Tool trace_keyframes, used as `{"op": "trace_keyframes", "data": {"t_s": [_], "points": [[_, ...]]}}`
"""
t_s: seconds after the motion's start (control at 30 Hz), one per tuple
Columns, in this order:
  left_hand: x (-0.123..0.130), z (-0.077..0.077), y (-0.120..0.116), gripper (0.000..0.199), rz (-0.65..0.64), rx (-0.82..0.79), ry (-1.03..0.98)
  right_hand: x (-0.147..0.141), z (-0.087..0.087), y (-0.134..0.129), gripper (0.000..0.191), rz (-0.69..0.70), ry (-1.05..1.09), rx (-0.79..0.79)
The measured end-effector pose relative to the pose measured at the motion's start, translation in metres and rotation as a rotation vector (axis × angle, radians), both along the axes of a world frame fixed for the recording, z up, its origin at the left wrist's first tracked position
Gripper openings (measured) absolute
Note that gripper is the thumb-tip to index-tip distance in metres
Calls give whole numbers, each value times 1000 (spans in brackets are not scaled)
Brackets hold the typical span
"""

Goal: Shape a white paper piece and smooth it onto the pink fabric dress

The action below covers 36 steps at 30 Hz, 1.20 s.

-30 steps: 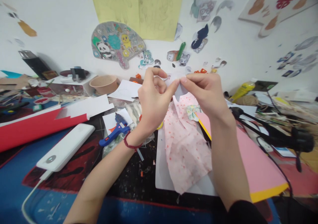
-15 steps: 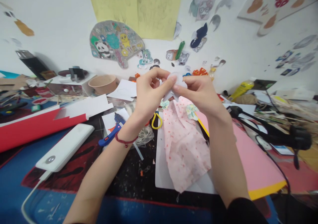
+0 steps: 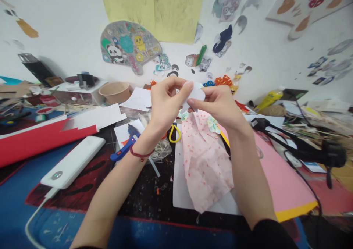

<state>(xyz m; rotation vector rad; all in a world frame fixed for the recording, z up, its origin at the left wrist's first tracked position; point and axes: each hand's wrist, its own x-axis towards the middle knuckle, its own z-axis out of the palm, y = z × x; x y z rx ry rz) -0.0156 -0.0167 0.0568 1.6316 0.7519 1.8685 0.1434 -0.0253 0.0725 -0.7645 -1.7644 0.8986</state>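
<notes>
Between my two hands is a small white paper piece (image 3: 196,93), raised above the table. My left hand (image 3: 172,96) pinches its left side between thumb and fingers. From the other side, my right hand (image 3: 219,103) grips it with the thumb in front and the fingers behind. Its lower part is partly hidden by the fingers. Below lies a pink dotted dress-shaped piece (image 3: 205,164) with pale green ruffled bows (image 3: 213,124) at its top, resting on a white sheet (image 3: 178,190).
A blue glue gun (image 3: 125,146) and yellow-handled scissors (image 3: 174,134) lie left of the dress. Further left are a white power bank (image 3: 74,162) with a cable and red paper (image 3: 41,140). A black lamp-like arm (image 3: 298,146) crosses pink sheets (image 3: 278,175) on the right.
The white paper has turned in my fingers, showing a flatter face now. My right thumb has shifted slightly left and down along it.
</notes>
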Motion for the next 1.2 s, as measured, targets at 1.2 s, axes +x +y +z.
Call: {"op": "trace_keyframes", "data": {"t_s": [1.2], "points": [[-13, 9, 7, 47, -146, -41, 96, 9, 4, -2, 32, 1, 10, -64]]}}
